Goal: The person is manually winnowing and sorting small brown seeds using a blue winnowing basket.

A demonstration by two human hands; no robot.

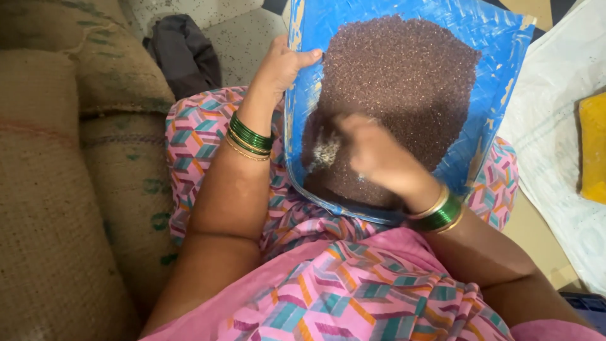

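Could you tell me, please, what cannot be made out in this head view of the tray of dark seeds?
- Right hand: motion-blurred, so its fingers and the pale bit beside it are unclear.
- Blue tray: far edge cut off by the frame top.
- Left hand: fingers hidden behind the tray rim.
- Yellow object: cut off at the right edge.

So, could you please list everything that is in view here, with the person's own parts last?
tray: one, blue, on the lap
grain: one heap, dark brown, spread across the tray
pale bits: one small patch, whitish, in the grain near the right hand
sacks: several, tan jute, stacked at left
dark cloth: one, grey, on the floor behind
woven sheet: one, white, at right
yellow thing: one, on the sheet
bangles: green and gold, both wrists
left hand: grips the tray's edge
right hand: blurred, on the grain
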